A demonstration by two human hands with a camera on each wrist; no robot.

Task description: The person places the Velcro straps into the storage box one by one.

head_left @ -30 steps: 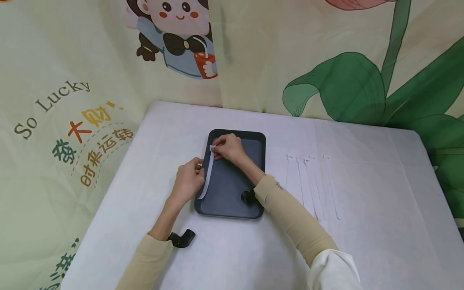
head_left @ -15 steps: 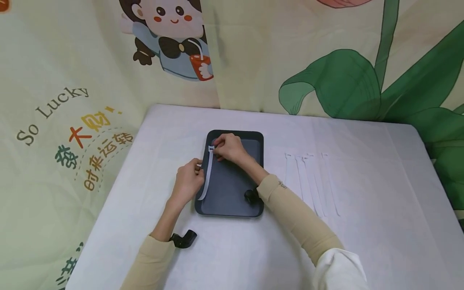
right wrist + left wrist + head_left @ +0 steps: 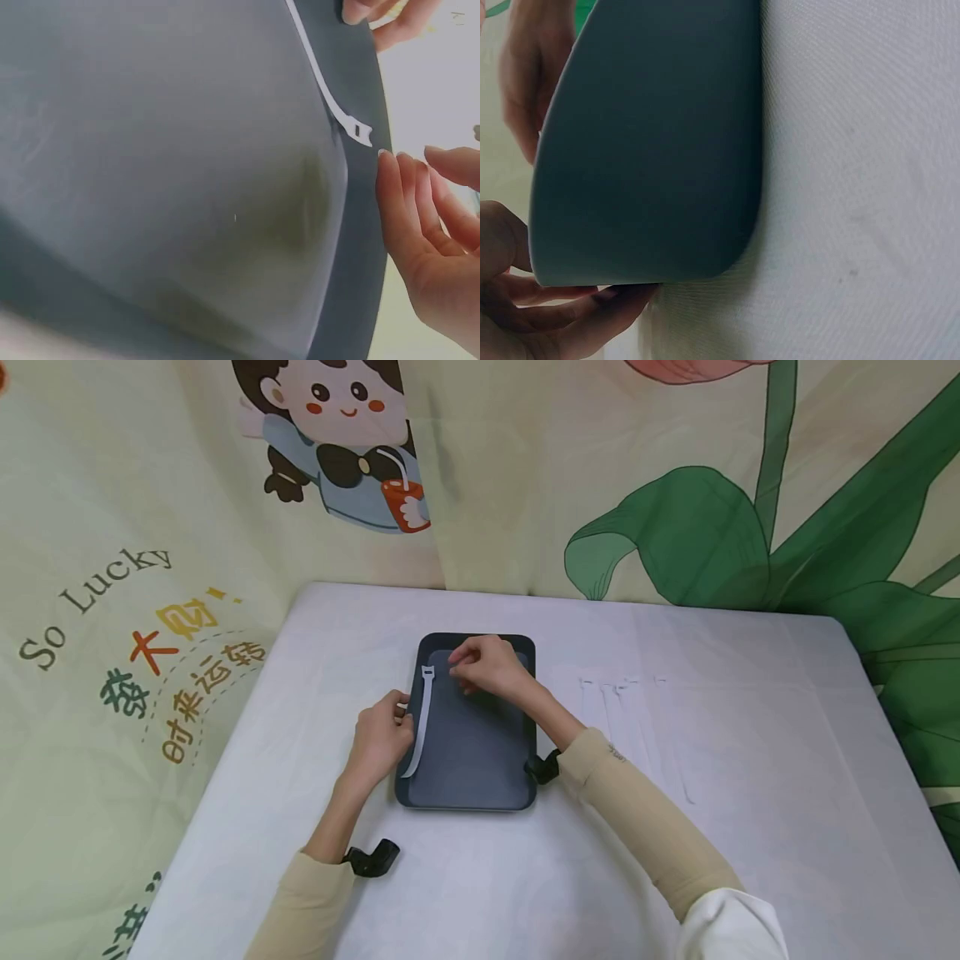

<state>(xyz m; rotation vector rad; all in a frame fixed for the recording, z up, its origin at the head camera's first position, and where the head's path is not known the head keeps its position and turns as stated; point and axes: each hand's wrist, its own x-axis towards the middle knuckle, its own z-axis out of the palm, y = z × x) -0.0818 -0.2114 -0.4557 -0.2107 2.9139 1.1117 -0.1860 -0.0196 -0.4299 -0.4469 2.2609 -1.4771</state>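
One white cable strap [image 3: 425,722] with a slotted head lies inside the dark grey tray [image 3: 476,768]. It runs along the left side, its head toward the far end and its tail bending toward the near left corner; in the right wrist view the head reaches onto the wall.

The person's left hand [image 3: 381,737] holds the tray's left rim, thumb over the edge and fingers against the outside of the wall. The right hand [image 3: 491,668] hangs over the far part of the tray, just right of the strap's head and apart from it. Its fingers are loosely bent, with a gap between thumb and fingers, and it holds nothing.

So far a single strap appears laid in the tray. To the right, on the white tabletop [image 3: 757,743], several more thin white straps [image 3: 619,689] lie side by side, heads toward the far edge, outside the tray; they are too faint for a sure count.
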